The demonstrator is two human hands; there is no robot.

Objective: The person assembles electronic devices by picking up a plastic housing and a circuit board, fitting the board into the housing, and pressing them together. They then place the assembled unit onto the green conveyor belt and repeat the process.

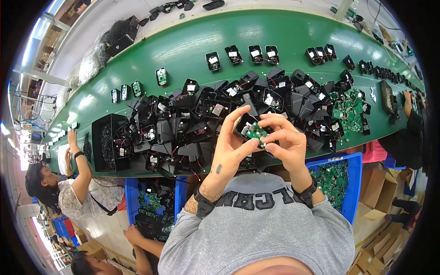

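A green circuit board [256,133] is held up in front of the person's chest, above the near side of the table [183,50]. The left hand [230,140] grips it between thumb and fingers; the right hand [288,143] pinches its other side with the fingertips. A dark casing shows just behind it; whether it is held too, I cannot tell.

The heap of black casings [162,130] spreads under and around the hands to the table's near edge, leaving little room there. Toward the far edge a wide green strip lies mostly open, crossed by spaced open casings [212,61]. A black bin [98,137] closes off the heap's left; loose green boards [350,112] lie to its right.

Below the near edge, a left blue crate [132,197] and a right blue crate [355,183] flank the person. Co-workers sit or reach in at left, lower left and far right.

Large dark lettering crosses the grey shirt [275,229], upside down; a pale marking on the right crate's rim is too small to read.
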